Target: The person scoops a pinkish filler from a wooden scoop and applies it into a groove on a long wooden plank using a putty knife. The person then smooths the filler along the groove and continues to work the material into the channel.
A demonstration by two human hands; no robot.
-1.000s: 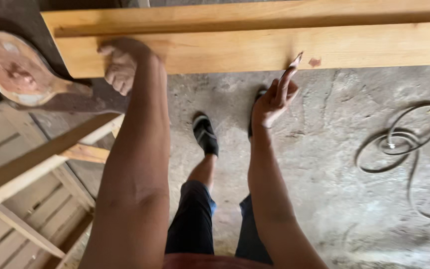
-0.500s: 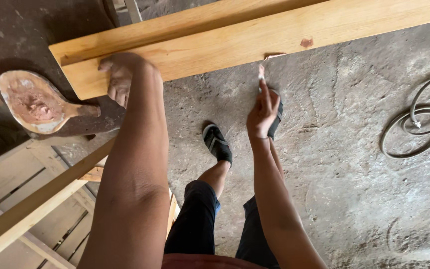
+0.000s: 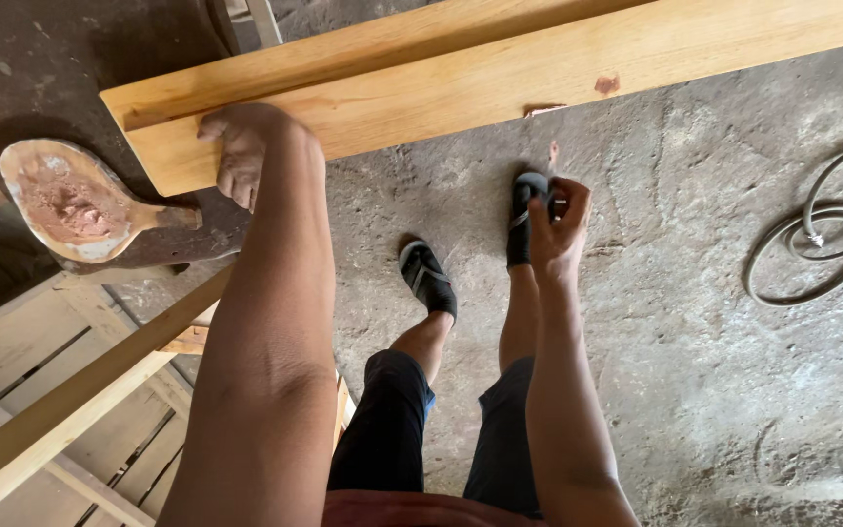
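The left hand [image 3: 241,156] is pressing curled fingers onto the long pale wooden plank [image 3: 500,83] lying across above the concrete floor [image 3: 695,322]; the right hand [image 3: 558,220] is pinching a small reddish sliver [image 3: 552,156] just below its edge. Keeping the plank steadied is wise.

Under the fingers of the left hand [image 3: 241,156] the long plank [image 3: 500,83] is pale yellow wood, planed smooth with a soft matt sheen, broken by a reddish knot and a small chipped notch on the edge just above the right hand [image 3: 560,220], whose fingertips pinch a thin reddish sliver [image 3: 552,156] that looks like wood. Just left of the left fingers lies a wooden paddle [image 3: 80,200], its bowl caked with dull, grainy reddish-brown paste. Beyond the right fingers the floor [image 3: 695,322] is rough, pitted grey concrete, with a coil of smooth rubbery hose [image 3: 822,244] on it.
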